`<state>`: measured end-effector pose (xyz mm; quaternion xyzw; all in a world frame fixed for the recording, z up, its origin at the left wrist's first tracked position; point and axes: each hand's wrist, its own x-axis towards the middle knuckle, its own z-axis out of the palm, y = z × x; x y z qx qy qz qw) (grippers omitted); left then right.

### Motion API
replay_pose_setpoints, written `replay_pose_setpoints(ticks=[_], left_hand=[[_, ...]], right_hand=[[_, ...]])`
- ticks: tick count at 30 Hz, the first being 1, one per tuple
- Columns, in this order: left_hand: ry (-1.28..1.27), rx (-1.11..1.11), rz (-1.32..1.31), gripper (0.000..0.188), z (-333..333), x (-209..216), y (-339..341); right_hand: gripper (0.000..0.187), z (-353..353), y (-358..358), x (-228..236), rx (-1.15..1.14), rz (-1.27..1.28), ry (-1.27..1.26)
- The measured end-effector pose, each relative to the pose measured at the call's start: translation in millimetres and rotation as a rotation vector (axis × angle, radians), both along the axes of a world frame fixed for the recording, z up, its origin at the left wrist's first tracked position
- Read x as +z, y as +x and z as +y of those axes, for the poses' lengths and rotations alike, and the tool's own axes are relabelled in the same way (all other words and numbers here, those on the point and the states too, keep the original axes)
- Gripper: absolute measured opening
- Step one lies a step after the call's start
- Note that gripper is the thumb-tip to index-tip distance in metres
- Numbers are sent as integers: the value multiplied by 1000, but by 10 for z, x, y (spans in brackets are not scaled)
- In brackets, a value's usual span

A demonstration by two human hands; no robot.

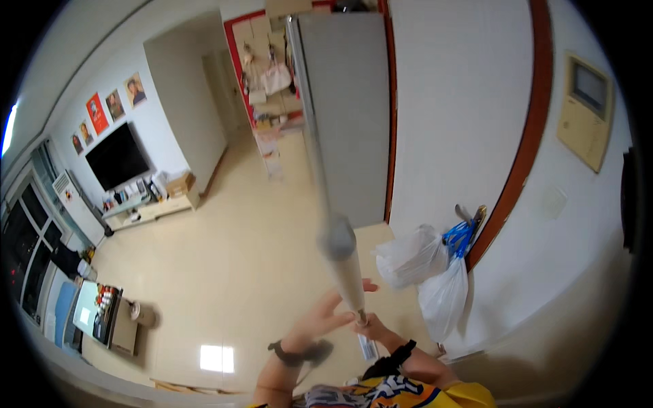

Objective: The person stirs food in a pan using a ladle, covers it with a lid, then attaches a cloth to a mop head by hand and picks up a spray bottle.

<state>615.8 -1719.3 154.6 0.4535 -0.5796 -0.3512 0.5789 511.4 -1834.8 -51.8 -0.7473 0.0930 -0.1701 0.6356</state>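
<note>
A pale pole (348, 282) with a rounded grey end (337, 238) rises toward me, its near end large and blurred. Lower down, the fingers of my right hand (372, 328) are closed around it. My left hand (320, 319) is beside the pole with its fingers stretched and apart, holding nothing; motion smears it a little. One of its fingers shows past the far side of the pole. Just below my right hand is a small whitish rectangular piece (368, 348); I cannot tell whether it belongs to the pole. Both wrists wear dark bands.
White plastic bags (435, 272) hang from a door handle (464, 214) at right. A tall grey panel (354, 115) stands ahead, beside cluttered shelves (275, 88). Far left are a TV stand (160, 207) and a low table (126, 330) with a bin (141, 313). An intercom (586, 109) is on the right wall.
</note>
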Motion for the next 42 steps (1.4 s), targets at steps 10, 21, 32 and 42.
replay_pose_setpoints(ticks=[10,21,32,42], left_hand=[[-172,-118,-376,31,-649,116,104],[-156,99,-436,21,-1101,201,866],[-274,75,-333,18,-910,69,1635],[-243,84,-321,25,-799,89,2090]], right_hand=[[35,-774,617,-288,176,-58,8],[26,-1279,1461,31,500,-324,-87],[30,-1089,1967,541,434,-167,-176],[32,-955,2368,594,393,-113,-196]])
